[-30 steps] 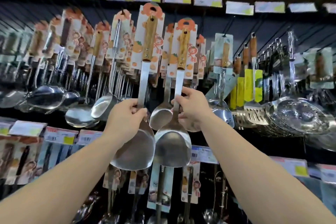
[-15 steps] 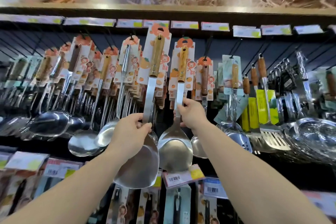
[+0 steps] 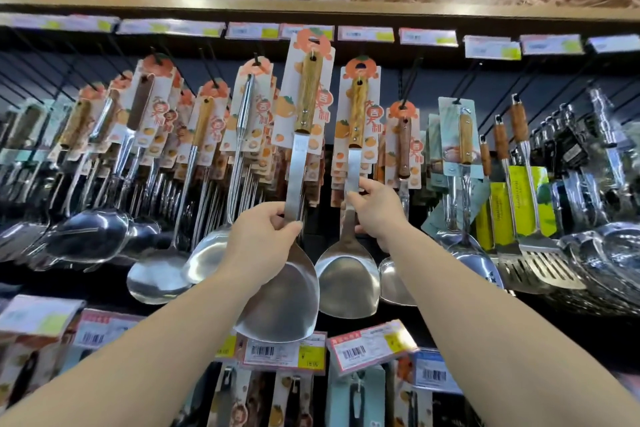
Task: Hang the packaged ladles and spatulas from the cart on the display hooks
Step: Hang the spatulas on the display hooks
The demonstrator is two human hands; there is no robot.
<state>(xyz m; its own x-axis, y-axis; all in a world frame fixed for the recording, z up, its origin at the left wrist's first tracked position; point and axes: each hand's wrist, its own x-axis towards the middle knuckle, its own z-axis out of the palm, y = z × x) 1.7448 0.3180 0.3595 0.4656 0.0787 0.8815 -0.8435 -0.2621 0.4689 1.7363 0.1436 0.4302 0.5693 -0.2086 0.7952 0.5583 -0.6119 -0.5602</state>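
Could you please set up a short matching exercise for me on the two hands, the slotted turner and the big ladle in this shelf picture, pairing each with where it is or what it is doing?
Things:
1. left hand
2. right hand
3. slotted turner
4. large ladle

Places or states:
A. hangs far right, below a yellow-green card
B. pinches the shaft of the narrower spatula, whose card is already at a hook
C. hangs left of both hands, bowl facing the camera
D. grips the shaft of the wider spatula, raised toward the hooks

Pairs: 1-D, 2-B, 3-A, 4-C
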